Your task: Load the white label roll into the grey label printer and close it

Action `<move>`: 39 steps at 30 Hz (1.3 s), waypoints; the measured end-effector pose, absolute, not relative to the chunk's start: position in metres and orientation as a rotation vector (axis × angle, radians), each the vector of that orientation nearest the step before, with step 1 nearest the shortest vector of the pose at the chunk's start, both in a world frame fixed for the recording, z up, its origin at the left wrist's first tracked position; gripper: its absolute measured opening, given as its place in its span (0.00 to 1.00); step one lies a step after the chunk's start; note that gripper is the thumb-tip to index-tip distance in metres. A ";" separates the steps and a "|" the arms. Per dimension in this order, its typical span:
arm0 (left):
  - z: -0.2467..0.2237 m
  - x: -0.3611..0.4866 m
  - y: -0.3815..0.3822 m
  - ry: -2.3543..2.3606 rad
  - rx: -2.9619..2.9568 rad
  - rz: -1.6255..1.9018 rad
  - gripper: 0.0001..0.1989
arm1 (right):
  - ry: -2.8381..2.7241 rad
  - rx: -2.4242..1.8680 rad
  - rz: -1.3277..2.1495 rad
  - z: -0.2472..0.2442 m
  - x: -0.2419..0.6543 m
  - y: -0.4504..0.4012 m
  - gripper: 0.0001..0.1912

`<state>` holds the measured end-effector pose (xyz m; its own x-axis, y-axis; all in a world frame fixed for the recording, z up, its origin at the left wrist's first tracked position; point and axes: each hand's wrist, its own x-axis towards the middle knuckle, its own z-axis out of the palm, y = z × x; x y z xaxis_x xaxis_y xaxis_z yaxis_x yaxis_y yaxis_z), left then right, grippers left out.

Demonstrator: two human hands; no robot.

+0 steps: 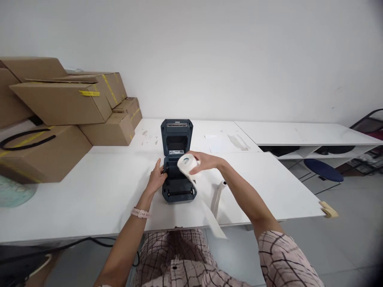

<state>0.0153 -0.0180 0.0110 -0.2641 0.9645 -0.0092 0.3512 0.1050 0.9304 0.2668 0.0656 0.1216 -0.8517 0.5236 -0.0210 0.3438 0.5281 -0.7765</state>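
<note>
A dark label printer stands on the white table with its lid tipped up and back. My right hand grips a white paper roll just above the printer's open bay, toward its right side. From the roll a loose paper strip trails down past the table's front edge. My left hand rests at the printer's left side, its fingers at the rim of the bay. Right of the printer lies a thin rolled white strip with a dark-ended core.
Stacked cardboard boxes fill the left of the table. A white shelf unit and a dark blue stool are at the right. Peeling tape hangs on the table's right corner. A black cable runs below the front edge.
</note>
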 end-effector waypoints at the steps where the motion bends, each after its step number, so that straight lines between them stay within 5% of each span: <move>1: 0.009 0.014 -0.019 1.627 1.245 1.191 0.49 | -2.679 -0.763 1.104 0.126 0.249 0.064 0.34; 5: 0.008 0.015 -0.022 1.415 1.061 1.288 0.52 | -3.066 -0.956 0.694 0.124 0.189 0.068 0.34; 11: 0.004 0.018 -0.023 1.385 1.026 1.330 0.52 | -3.259 -1.114 0.563 0.100 0.157 0.077 0.39; 16: 0.000 0.018 -0.023 1.373 1.050 1.349 0.50 | -3.174 -1.118 0.453 0.096 0.173 0.047 0.38; 21: -0.001 0.018 -0.024 1.374 1.028 1.378 0.48 | -2.943 -0.990 0.304 0.075 0.204 -0.030 0.24; 39: -0.009 0.043 -0.043 1.461 0.911 1.521 0.31 | -2.583 -0.976 0.247 0.027 0.216 -0.085 0.30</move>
<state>0.0434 -0.0430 -0.0091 -0.4024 0.9147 -0.0385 -0.0752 0.0089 0.9971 0.2157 -0.0848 0.0267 -0.6932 0.6661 0.2754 0.6018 0.7451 -0.2875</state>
